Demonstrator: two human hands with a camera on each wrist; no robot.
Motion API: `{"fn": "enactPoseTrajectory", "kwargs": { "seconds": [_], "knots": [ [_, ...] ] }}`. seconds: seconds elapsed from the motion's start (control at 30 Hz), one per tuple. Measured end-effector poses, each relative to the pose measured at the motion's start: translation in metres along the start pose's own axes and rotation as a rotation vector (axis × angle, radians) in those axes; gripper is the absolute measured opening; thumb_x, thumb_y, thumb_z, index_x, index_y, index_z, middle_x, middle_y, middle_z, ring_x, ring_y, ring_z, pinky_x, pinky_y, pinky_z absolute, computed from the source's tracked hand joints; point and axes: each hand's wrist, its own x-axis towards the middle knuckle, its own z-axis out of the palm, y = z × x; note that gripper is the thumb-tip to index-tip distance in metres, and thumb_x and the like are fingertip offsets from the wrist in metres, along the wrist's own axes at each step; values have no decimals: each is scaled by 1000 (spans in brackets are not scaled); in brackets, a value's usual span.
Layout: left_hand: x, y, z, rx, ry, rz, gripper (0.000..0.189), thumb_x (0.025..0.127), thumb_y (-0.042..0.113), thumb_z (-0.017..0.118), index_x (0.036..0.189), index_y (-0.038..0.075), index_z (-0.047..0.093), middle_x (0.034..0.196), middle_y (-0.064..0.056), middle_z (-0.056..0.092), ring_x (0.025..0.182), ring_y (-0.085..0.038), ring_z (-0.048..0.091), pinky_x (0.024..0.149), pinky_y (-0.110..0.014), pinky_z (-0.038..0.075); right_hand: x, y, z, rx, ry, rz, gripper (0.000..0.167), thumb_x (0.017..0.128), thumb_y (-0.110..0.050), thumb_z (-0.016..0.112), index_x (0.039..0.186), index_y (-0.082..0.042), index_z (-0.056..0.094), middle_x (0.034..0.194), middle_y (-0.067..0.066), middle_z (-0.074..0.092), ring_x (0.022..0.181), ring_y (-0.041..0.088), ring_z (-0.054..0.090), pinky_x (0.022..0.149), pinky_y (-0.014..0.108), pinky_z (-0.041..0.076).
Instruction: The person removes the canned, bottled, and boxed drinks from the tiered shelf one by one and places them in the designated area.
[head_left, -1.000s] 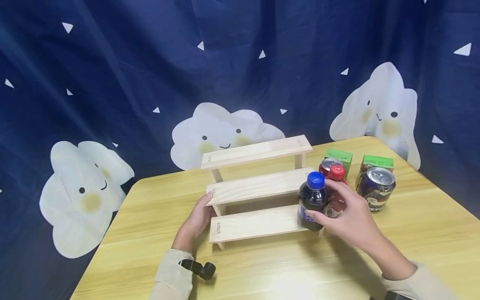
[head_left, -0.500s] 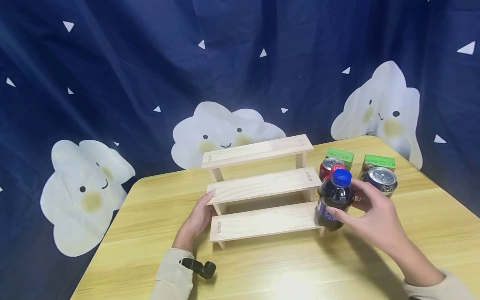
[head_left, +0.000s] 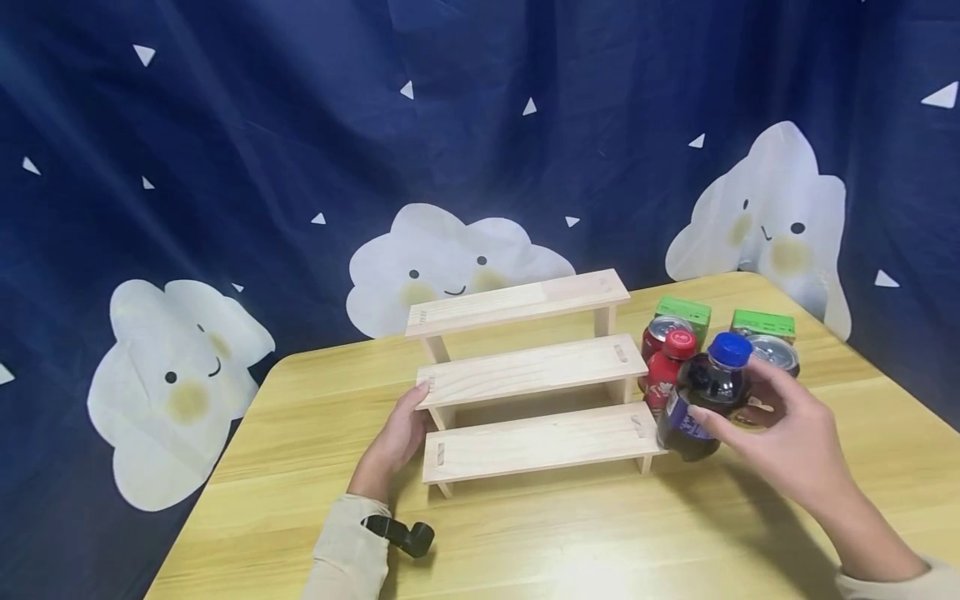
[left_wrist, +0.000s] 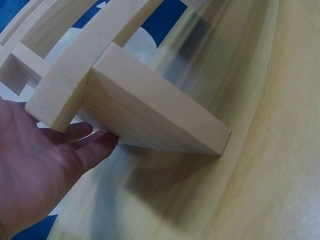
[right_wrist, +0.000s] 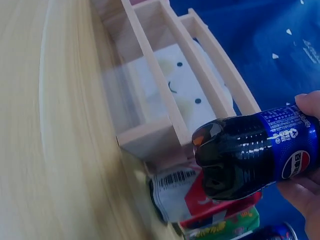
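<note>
A three-tier wooden shelf (head_left: 532,373) stands on the table like small steps. My left hand (head_left: 393,437) holds its left end, the thumb on the middle board and the fingers against the side leg (left_wrist: 155,100). My right hand (head_left: 795,442) grips a cola bottle (head_left: 693,425) with a blue cap and blue label, thumb in front, at the right end of the lowest board. In the right wrist view the bottle (right_wrist: 240,150) is held off the table, its base toward the shelf. Behind it stands a red-capped bottle (head_left: 663,375), partly covered.
Right of the shelf stand a red can (head_left: 660,331), a dark can (head_left: 776,354) partly behind the right hand, and two green-topped boxes, one box (head_left: 686,312) behind the red can and another box (head_left: 765,323) farther right. A blue cloud-printed curtain (head_left: 480,125) hangs behind the table (head_left: 540,550).
My right hand has carried the cola bottle rightward, from in front of the lowest board's right end to just past it, uncovering the red-capped bottle. The left hand stays on the shelf.
</note>
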Motion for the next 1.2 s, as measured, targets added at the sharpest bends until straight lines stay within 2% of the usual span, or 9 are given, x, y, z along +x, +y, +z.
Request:
{"fn": "enactPoseTrajectory", "kwargs": {
  "seconds": [0.27,0.6,0.93,1.2],
  "knots": [
    [0,0,1,8,1,-2,59,96,36,22,140,-2,33,133,-27,41,121,-38,43,104,-52,31,-2,15,-5,-37,33,12,68,57,-1,87,118,1,59,91,-27,55,80,-13,53,67,4,45],
    [-1,0,2,11,10,-1,59,96,36,22,141,-1,32,134,-26,42,119,-32,45,104,-51,31,-9,37,-13,-93,16,113,69,62,-13,88,121,0,55,97,-32,46,88,-21,45,66,0,42],
    [0,1,0,19,4,0,60,96,37,22,142,-1,31,136,-25,40,122,-33,43,106,-53,28,-10,45,-17,-122,33,116,73,62,-17,88,123,4,54,101,-27,46,88,-23,43,67,0,42],
    [0,-2,0,25,5,-7,60,96,38,23,142,0,30,136,-26,39,121,-32,43,105,-51,30,-12,52,-17,-130,36,134,73,62,-16,88,123,4,53,99,-29,44,88,-24,42,67,0,41]
  ]
}}
